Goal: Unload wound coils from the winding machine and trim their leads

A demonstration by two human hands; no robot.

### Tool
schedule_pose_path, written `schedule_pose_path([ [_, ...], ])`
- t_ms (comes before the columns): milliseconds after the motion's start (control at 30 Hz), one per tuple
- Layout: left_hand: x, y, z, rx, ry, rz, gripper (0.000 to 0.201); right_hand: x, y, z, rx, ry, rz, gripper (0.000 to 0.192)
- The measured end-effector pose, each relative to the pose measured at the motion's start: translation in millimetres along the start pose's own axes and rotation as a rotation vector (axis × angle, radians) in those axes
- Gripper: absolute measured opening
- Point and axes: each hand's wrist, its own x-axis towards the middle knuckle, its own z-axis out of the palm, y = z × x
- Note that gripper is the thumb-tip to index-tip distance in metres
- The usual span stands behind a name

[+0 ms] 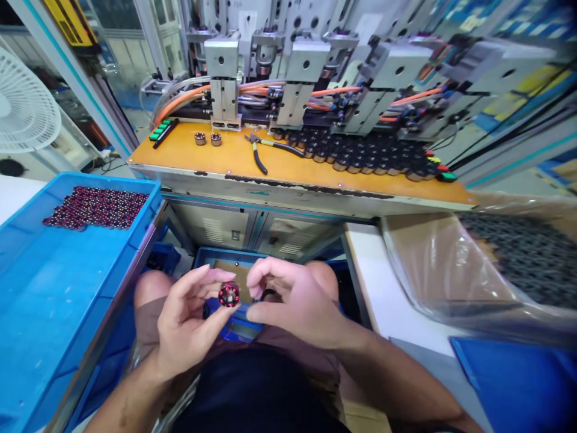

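Observation:
My left hand [189,322] pinches a small round wound coil part [229,294], red-purple with a metal core, between thumb and fingertips above my lap. My right hand [293,300] is curled just to the right of it, and a dark ring-like piece [269,294] peeks out under its fingers; what that piece is, I cannot tell. Both hands hover over my knees, below the edge of the orange worktop [234,159].
A blue tray [67,270] on the left holds several similar coils [97,207]. On the worktop lie pliers [265,150], two loose coils [207,139] and rows of dark parts [360,153] under machine heads [225,78]. A plastic-lined box [496,264] sits on the right, a fan [22,108] far left.

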Motion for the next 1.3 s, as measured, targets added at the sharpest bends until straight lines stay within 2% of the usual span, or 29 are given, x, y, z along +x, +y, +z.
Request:
schedule_pose_path([
  [100,-0.4,-0.2,0.9,-0.019,-0.010,0.021,0.081,1.5,11.7,13.0,0.183,0.003,0.112,0.022],
  [233,-3.7,-0.1,-3.5,-0.041,0.016,-0.062,0.080,-11.0,35.8,19.5,0.405,0.061,0.187,0.028],
  [300,-5.3,1.3,-5.7,-0.046,0.003,-0.079,0.080,-14.6,37.8,17.0,0.418,0.058,0.187,0.029],
  [433,-6.3,3.8,-4.8,-0.044,-0.083,-0.037,0.080,-10.7,20.8,14.5,0.284,0.046,0.104,0.032],
  [500,-5.8,3.9,-3.4,-0.071,-0.103,-0.038,0.079,-9.5,16.8,17.1,0.273,0.047,0.118,0.031],
  [600,-4.2,3.2,-4.1,-0.183,-0.096,-0.138,0.073,-14.4,25.9,20.6,0.372,0.099,0.152,0.030],
  [667,-2.4,3.2,-7.0,-0.270,-0.123,-0.234,0.060,-19.0,33.5,19.4,0.401,0.101,0.162,0.029],
  [767,1.4,4.0,-11.7,-0.306,-0.171,-0.324,0.037,-19.7,31.0,13.0,0.335,0.068,0.138,0.029],
  [833,4.0,4.6,-13.1,-0.273,-0.191,-0.336,0.030,-16.1,20.3,9.0,0.250,0.048,0.121,0.031],
  [933,6.5,4.8,-11.8,-0.237,-0.233,-0.327,0.033,-10.5,5.2,6.7,0.130,0.011,0.132,0.031],
  [1033,6.6,5.1,-8.0,-0.205,-0.265,-0.366,0.031,-9.0,1.5,6.6,0.048,-0.001,0.127,0.028],
  [1200,5.7,7.0,-3.5,-0.150,-0.179,-0.425,0.035,-10.9,4.8,3.4,-0.014,-0.013,0.110,0.023],
  [1300,5.5,6.3,-3.7,-0.165,-0.174,-0.442,0.037,-11.0,5.9,3.3,-0.082,-0.025,0.122,0.020],
])
